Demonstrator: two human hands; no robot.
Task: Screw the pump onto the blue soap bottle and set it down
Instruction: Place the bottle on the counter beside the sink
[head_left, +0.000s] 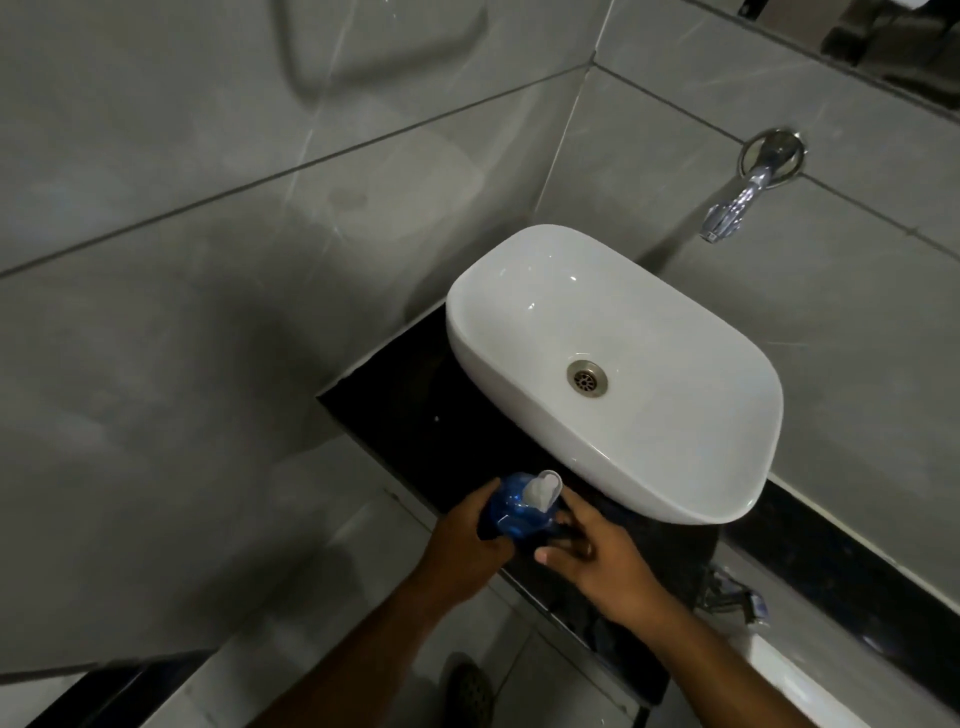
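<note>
Two hands: both working at blue soap bottle (511, 512), sitting between them on black counter (415, 431)
Pump (543, 488): white, sitting on bottle top
Left hand (470, 540): wrapping bottle body, gripping it
Right hand (592, 558): fingers touching bottle side, loosely curled, grasp unclear
Edges: bottle sitting near counter's front edge, just beside white basin (613, 364); open counter lying beyond bottle

Basin (675, 467): white, oval, on the black counter's far half, overhanging its right edge
Drain (587, 378): metal, mid-bowl
Counter (415, 415): black, glossy (left end bare)
Tap (737, 202): chrome, wall-mounted beyond the basin
Walls (208, 312): grey tile
</note>
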